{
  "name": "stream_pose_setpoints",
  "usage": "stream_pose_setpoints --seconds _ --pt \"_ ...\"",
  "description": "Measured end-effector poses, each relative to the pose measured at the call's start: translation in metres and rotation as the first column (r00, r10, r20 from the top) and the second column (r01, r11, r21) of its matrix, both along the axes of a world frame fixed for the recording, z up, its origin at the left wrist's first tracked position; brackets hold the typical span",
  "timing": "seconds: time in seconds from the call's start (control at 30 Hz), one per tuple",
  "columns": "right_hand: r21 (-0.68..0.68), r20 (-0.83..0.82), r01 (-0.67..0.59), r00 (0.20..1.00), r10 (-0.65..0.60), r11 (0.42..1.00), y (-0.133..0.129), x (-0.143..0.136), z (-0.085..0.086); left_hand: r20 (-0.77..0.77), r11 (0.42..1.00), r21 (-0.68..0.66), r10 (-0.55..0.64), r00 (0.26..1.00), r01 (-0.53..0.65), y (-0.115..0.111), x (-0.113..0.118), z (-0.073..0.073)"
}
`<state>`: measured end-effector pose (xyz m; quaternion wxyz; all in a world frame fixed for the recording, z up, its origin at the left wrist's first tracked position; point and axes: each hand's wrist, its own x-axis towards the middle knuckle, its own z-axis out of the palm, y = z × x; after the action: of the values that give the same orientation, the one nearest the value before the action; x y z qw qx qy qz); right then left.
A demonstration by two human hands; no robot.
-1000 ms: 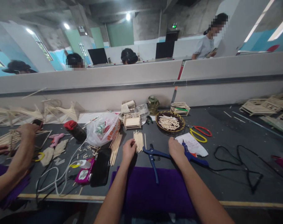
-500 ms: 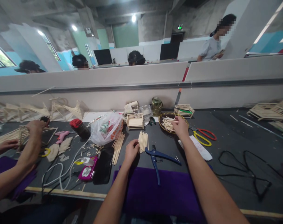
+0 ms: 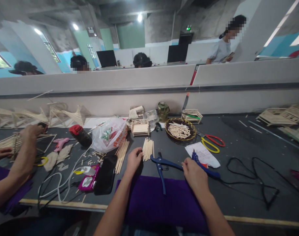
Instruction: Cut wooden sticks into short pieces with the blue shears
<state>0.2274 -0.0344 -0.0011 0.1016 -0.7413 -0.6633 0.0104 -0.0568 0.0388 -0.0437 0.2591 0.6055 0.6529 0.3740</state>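
My left hand (image 3: pixel 135 160), fingers curled together, touches the left side of a row of thin wooden sticks (image 3: pixel 148 149); anything inside its fingers is hidden. My right hand (image 3: pixel 194 172) is closed at the right end of the blue pliers (image 3: pixel 161 161); what it pinches is too small to tell. Beside it lies a blue glue gun (image 3: pixel 205 168), partly behind the hand, over a white paper (image 3: pixel 201 153). A woven basket (image 3: pixel 194 135) of short sticks stands behind. Purple cloth (image 3: pixel 166 206) lies under the pliers.
Scissors (image 3: pixel 214 144) and a black cable (image 3: pixel 260 188) are to the right. A phone (image 3: pixel 105 175), plastic bag (image 3: pixel 108 136), dark bottle (image 3: pixel 81 136) and longer sticks (image 3: pixel 122 155) lie left. Another person's arm (image 3: pixel 18 164) is at far left. Small wooden frames (image 3: pixel 140 127) stand behind.
My right hand has left the stick basket and moved down toward me, beside the pliers. The blue glue gun now shows beside it. My left hand stays by the sticks; the view has shifted slightly.
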Motion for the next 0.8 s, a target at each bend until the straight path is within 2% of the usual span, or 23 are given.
stream_pose_setpoints --seconds 0.1,0.2,0.33,0.53,0.63,0.7,0.73,0.8 --pt "-0.002 0.123 0.196 0.973 -0.194 0.981 -0.010 0.020 0.005 -0.033 1.000 0.012 0.007 0.999 -0.007 -0.003 0.003 -0.001" --pt "-0.076 0.187 0.276 0.948 -0.258 0.958 -0.012 0.030 0.004 -0.060 0.999 0.043 0.011 0.998 -0.008 -0.006 0.006 -0.002" --pt "-0.148 0.146 0.271 0.957 -0.250 0.951 -0.005 0.037 -0.001 -0.088 0.996 0.085 0.005 0.996 0.003 -0.008 0.010 -0.002" --pt "-0.212 0.087 0.322 0.947 -0.310 0.923 0.025 0.065 -0.004 -0.114 0.994 0.107 -0.018 0.993 0.030 -0.011 0.013 0.002" --pt "-0.193 0.086 0.356 0.934 -0.346 0.914 0.034 0.073 0.000 -0.127 0.994 0.106 -0.014 0.992 0.028 -0.011 0.014 0.001" --pt "-0.138 0.108 0.360 0.932 -0.347 0.923 0.034 0.068 0.004 -0.137 0.994 0.107 -0.016 0.990 0.031 -0.010 0.015 -0.001" --pt "-0.105 0.107 0.332 0.941 -0.321 0.937 0.033 0.063 0.005 -0.142 0.994 0.107 -0.018 0.990 0.034 -0.010 0.016 -0.002" --pt "-0.046 0.053 0.190 0.981 -0.187 0.981 0.030 0.044 0.007 -0.149 0.994 0.103 -0.020 0.989 0.035 -0.010 0.017 -0.003"
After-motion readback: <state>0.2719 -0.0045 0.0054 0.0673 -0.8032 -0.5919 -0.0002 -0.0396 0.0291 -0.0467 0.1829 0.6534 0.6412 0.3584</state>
